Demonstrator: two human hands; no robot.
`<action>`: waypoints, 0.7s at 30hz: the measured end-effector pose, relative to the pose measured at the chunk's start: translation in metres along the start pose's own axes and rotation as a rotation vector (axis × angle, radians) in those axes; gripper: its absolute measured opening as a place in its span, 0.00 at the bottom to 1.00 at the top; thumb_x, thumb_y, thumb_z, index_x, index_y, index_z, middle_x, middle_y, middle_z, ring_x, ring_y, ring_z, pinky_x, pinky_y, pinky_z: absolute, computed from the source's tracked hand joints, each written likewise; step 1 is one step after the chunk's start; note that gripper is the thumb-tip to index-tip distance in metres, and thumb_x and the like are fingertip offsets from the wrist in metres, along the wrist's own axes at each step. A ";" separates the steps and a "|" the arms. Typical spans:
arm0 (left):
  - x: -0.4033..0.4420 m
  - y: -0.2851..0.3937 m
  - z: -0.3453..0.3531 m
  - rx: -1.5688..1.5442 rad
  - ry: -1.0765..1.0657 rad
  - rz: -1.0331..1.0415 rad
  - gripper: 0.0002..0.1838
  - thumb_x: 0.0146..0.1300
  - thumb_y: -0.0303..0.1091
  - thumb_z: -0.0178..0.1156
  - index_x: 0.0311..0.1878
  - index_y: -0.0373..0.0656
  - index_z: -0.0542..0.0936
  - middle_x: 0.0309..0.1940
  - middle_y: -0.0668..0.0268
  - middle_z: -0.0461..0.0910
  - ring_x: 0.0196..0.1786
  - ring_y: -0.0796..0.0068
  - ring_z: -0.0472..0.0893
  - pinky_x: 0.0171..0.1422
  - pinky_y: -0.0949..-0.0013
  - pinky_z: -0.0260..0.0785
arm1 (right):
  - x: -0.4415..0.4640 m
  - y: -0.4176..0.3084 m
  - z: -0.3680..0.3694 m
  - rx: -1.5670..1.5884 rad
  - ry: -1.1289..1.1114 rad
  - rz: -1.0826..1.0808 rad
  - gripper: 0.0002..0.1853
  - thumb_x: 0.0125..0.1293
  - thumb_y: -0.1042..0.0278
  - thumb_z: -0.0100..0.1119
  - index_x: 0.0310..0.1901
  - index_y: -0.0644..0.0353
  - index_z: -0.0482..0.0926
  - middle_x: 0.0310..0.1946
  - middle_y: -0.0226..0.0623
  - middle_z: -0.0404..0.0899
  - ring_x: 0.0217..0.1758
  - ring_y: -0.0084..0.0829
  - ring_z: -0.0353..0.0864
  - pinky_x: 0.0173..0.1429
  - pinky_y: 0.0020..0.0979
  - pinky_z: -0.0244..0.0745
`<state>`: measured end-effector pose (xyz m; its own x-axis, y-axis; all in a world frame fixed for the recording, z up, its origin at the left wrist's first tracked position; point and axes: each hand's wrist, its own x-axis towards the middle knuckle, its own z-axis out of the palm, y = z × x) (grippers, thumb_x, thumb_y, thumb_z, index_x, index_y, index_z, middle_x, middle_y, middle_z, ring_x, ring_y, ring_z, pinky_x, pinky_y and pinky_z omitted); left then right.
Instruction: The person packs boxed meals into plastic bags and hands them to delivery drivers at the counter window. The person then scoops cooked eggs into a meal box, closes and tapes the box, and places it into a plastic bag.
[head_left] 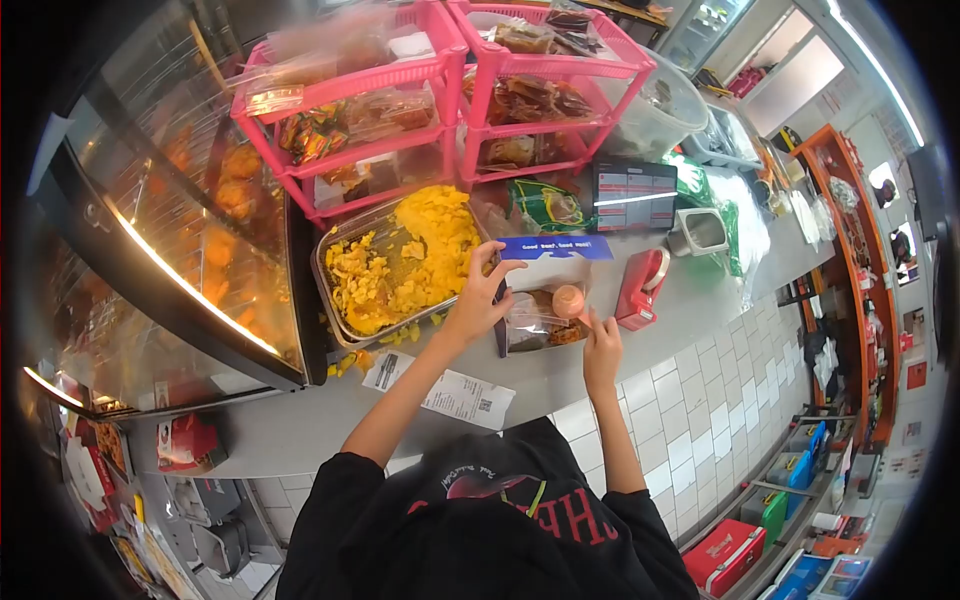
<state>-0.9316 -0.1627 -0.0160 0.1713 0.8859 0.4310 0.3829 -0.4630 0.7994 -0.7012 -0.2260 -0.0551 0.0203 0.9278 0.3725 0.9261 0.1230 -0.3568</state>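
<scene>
A takeaway box (552, 272) with a printed blue flap stands raised at the counter's front edge. My left hand (482, 300) is closed on its left side, fingers over the wall near the flap. Inside the box are a clear plastic bag (527, 318) and some orange-brown food (568, 333). Over the box opening is the round orange-pink head of a scoop (568, 301); my right hand (603, 358) is shut on its handle. What the scoop holds is hard to make out. Left of the box lies a metal tray (335, 318) of yellow food (437, 235).
Pink racks (470, 80) of packets stand behind the tray. A glass food warmer (290, 370) borders it on the left. Right of the box are a red tape dispenser (641, 290), a metal container (699, 232) and a tablet (635, 196). A paper receipt (465, 397) lies in front.
</scene>
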 end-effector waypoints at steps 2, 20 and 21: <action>0.001 -0.002 -0.002 -0.001 -0.022 0.026 0.24 0.45 0.17 0.55 0.47 0.50 0.72 0.55 0.55 0.56 0.58 0.55 0.65 0.51 0.66 0.69 | 0.000 0.000 0.001 0.077 0.028 0.062 0.18 0.56 0.81 0.50 0.50 0.61 0.74 0.24 0.42 0.65 0.25 0.40 0.68 0.31 0.37 0.64; -0.044 0.014 0.031 -0.180 0.207 -0.104 0.25 0.49 0.21 0.58 0.53 0.38 0.66 0.59 0.52 0.59 0.55 0.56 0.68 0.60 0.64 0.60 | 0.101 -0.184 -0.006 0.702 -0.623 -0.295 0.14 0.62 0.64 0.52 0.43 0.67 0.75 0.26 0.43 0.76 0.28 0.37 0.75 0.34 0.30 0.69; -0.051 0.008 0.039 -0.133 0.199 -0.118 0.25 0.50 0.22 0.58 0.54 0.37 0.65 0.59 0.53 0.60 0.56 0.56 0.68 0.61 0.64 0.59 | 0.108 -0.194 0.000 0.683 -0.696 -0.298 0.16 0.62 0.62 0.52 0.45 0.66 0.74 0.31 0.45 0.76 0.33 0.38 0.76 0.37 0.31 0.69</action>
<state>-0.9021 -0.2104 -0.0479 -0.0544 0.9172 0.3947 0.2651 -0.3678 0.8913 -0.8785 -0.1492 0.0539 -0.6008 0.7990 0.0230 0.4405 0.3549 -0.8246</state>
